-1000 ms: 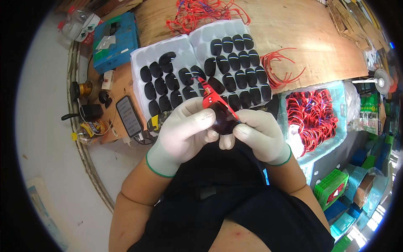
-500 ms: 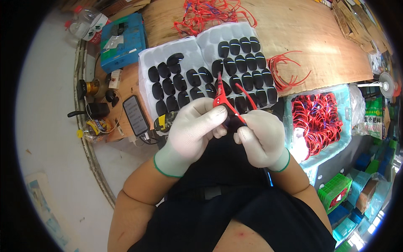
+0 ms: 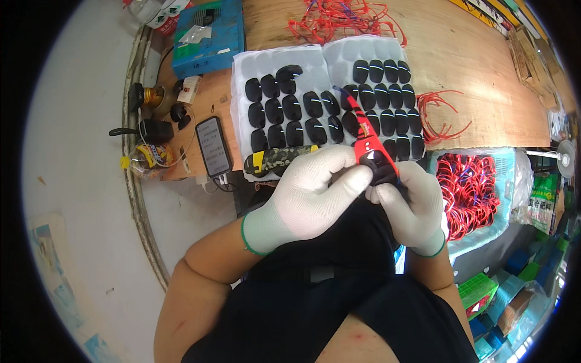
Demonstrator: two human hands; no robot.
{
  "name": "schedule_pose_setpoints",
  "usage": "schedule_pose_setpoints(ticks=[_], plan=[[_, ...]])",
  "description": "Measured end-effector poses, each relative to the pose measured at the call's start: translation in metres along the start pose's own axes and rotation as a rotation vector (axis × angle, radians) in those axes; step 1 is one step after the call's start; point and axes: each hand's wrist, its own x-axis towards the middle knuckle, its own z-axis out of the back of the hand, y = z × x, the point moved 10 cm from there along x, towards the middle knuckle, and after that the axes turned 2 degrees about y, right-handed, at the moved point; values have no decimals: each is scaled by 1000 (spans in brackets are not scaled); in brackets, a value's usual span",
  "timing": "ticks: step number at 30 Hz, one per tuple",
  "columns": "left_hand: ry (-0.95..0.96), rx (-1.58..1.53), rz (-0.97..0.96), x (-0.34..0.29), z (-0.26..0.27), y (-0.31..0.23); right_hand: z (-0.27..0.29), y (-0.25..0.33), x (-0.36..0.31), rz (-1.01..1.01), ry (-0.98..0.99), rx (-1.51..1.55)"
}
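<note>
Red glasses frame (image 3: 365, 138) with a dark lens (image 3: 382, 169) at its near end sits pinched between both gloved hands, just above the person's lap and over the near edge of the tabletop (image 3: 484, 78). Its long axis runs from the fingers up and slightly left, away from the body, the free tip hanging over the lens trays. The left hand (image 3: 308, 193) is clenched around the lower part, thumb and forefinger pressing at the lens; the right hand (image 3: 411, 202) grips the same end from the other side, so both are equally close. Whether the lens is fully seated in the frame I cannot tell, since fingers cover the joint. Beyond the hands lie white trays (image 3: 266, 63) of black lenses, a camouflage-pattern knife (image 3: 279, 159) at the near edge, a phone (image 3: 213, 145) to the left, and a blue basket (image 3: 511, 181) of red frames at the right.
</note>
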Motion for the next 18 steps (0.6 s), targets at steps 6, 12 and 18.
schedule_pose_setpoints(ticks=[6, 12, 18], plan=[[-17, 212, -149, -5, 7, -11, -5, 21, -2, 44, -142, -70], [38, 275, -259, -14, 7, -29, -6, 58, -7, 234, -183, -222], [87, 240, -186, -9, 7, -25, -1, 51, 0, 252, -174, -94]])
